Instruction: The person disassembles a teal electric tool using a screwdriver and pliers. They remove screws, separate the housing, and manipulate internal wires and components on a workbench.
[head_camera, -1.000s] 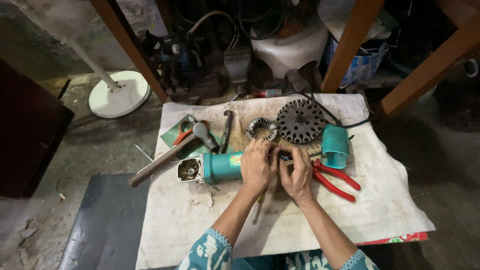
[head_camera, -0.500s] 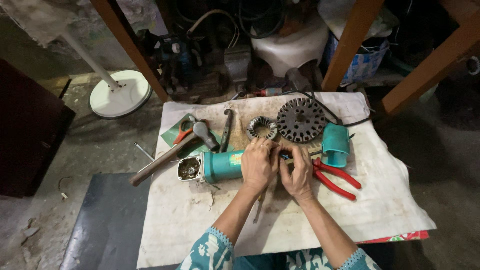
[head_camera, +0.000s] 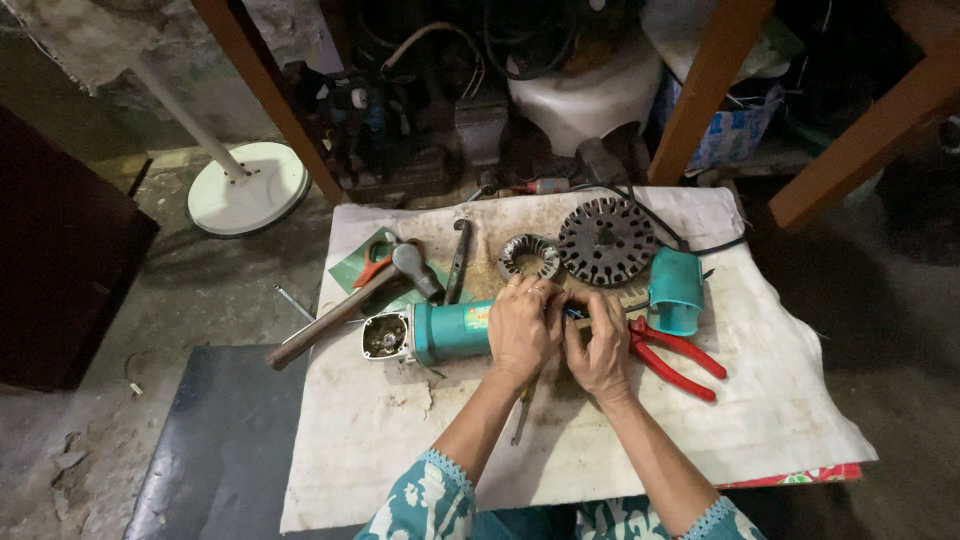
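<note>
A teal angle grinder body (head_camera: 440, 332) lay at the centre of the frame on a stained white cloth (head_camera: 420, 440) spread over a low surface on a dusty concrete floor. The left hand (head_camera: 522, 330) curled over its rear end, fingers closed on the casing; the right hand (head_camera: 598, 345), just beside it, pinched something too small to tell. Red-handled pliers (head_camera: 680, 355), a hammer (head_camera: 350, 305), a toothed metal disc (head_camera: 606, 240) and a teal cap (head_camera: 676, 290) surrounded them.

Low table (head_camera: 800, 476), white cloth (head_camera: 400, 440), grinder (head_camera: 440, 333), pliers (head_camera: 680, 357), hammer (head_camera: 340, 310)
</note>
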